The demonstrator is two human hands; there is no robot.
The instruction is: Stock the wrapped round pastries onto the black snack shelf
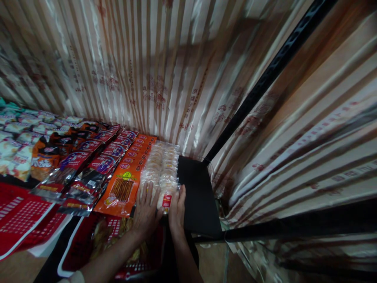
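Two rows of clear plastic packets [167,169] with pale round pieces inside lie overlapped at the right end of the display. My left hand [146,210] rests flat on the front of the left row, fingers spread. Against the right side of the front packet with a red label [166,201] lies my right hand [176,208], its fingers stretched out along the edge. The labelled packet sits between both hands, and part of it is hidden by them. Just left of the left hand are overlapping orange snack packets [126,173].
Dark red-and-purple packets [100,165] and orange-black bags [45,157] continue leftward. A black shelf surface [198,200] shows on the right, beside a slanted black post [250,102]. Red baskets [26,212] stand in front. A striped printed curtain [165,70] hangs behind.
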